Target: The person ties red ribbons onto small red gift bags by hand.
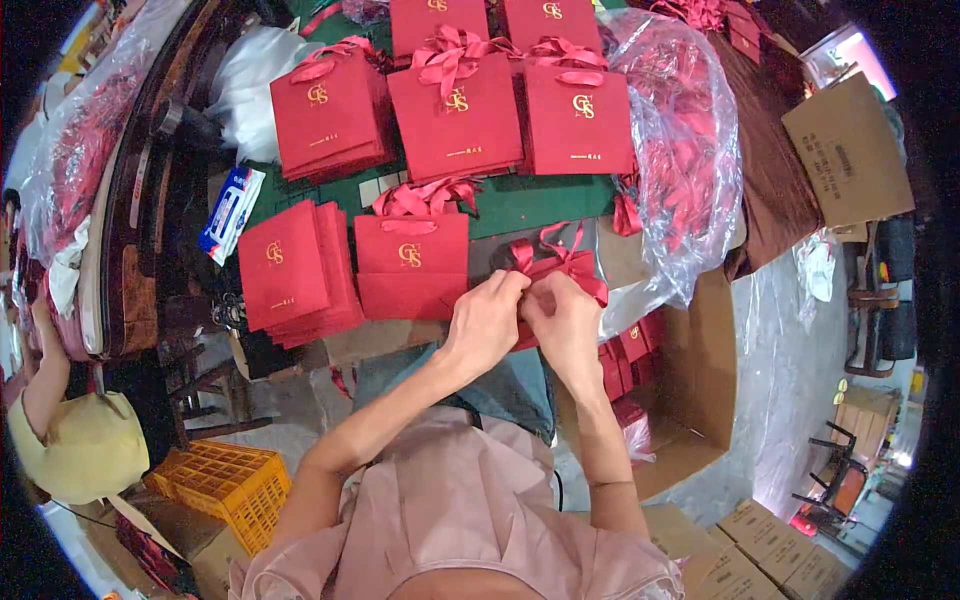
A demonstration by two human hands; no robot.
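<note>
A red paper gift bag with red ribbon lies at the table's near edge, partly hidden by my hands. My left hand is closed, its fingertips pinching the ribbon at the bag. Right beside it, my right hand is closed against the same bag, fingers curled; what lies between them is hidden. Just left of my hands rests another red bag with a gold emblem, a heap of red ribbons at its top. Further left stands a fanned stack of red bags.
Stacks of ribboned red bags line the table's far side. A clear plastic bag of red ribbons bulges at the right. Below it, an open carton holds red bags. A yellow crate and another person's arm are at left.
</note>
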